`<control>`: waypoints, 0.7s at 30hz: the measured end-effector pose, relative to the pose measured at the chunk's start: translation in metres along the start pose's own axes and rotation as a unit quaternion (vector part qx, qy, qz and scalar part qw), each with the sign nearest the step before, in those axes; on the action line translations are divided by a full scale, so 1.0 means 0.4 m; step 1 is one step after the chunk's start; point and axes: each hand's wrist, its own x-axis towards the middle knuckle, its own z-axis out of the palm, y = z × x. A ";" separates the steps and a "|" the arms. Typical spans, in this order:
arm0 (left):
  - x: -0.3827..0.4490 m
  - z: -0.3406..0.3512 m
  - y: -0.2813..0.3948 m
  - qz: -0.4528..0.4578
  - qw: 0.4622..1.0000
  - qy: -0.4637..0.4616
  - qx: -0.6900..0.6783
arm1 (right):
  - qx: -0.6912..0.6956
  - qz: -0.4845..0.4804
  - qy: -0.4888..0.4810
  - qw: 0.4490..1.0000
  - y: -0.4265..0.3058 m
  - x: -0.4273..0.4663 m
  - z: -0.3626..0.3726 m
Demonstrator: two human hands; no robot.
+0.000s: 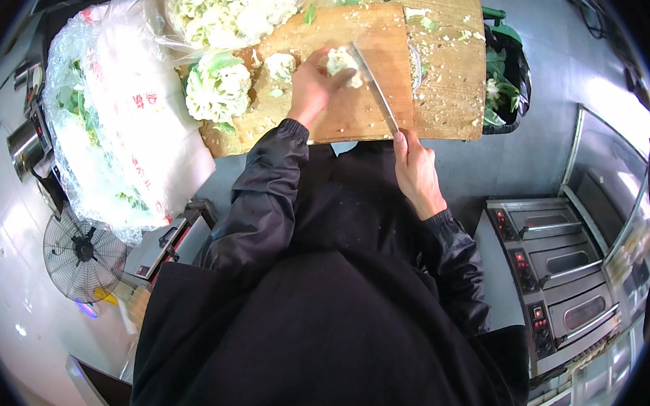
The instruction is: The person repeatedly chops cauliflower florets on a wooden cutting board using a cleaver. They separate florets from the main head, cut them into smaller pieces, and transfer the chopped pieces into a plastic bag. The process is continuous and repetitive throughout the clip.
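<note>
A piece of cauliflower (340,61) sits over the wooden cutting board (361,108), held in the fingers of my left hand (311,89). My right hand (416,166) grips a long-bladed knife (373,83) by its handle at the board's front edge. The blade points away from me, its far end close to the right side of the piece. Left of my left hand lies a smaller cauliflower floret (280,67). Farther left is a large cauliflower head (218,89) with some green leaf on it.
A clear plastic bag of cauliflower florets (229,13) is behind the board. Plastic-wrapped produce (83,123) and a white printed bag (140,97) stand at left. Crumbs litter the wooden table (448,67). A black-lined bin (505,86) holds leaves; a deck oven (563,266) and fan (85,248) flank me.
</note>
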 end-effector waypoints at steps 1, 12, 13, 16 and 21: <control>0.006 0.008 0.004 -0.001 1.000 -0.004 0.029 | 0.001 -0.011 -0.005 1.000 0.002 0.000 -0.003; 0.014 0.017 -0.003 0.032 0.998 0.035 0.036 | -0.061 -0.060 0.015 0.996 0.073 0.154 0.046; 0.005 0.013 -0.013 0.016 0.999 0.042 0.005 | -0.046 -0.046 0.014 0.998 0.074 0.153 0.043; -0.021 0.008 -0.048 0.040 0.983 0.060 -0.170 | -0.007 -0.063 0.059 0.996 0.066 0.121 0.025; -0.053 0.012 -0.090 -0.008 0.964 0.081 -0.253 | -0.014 -0.038 0.012 0.999 0.025 0.040 0.027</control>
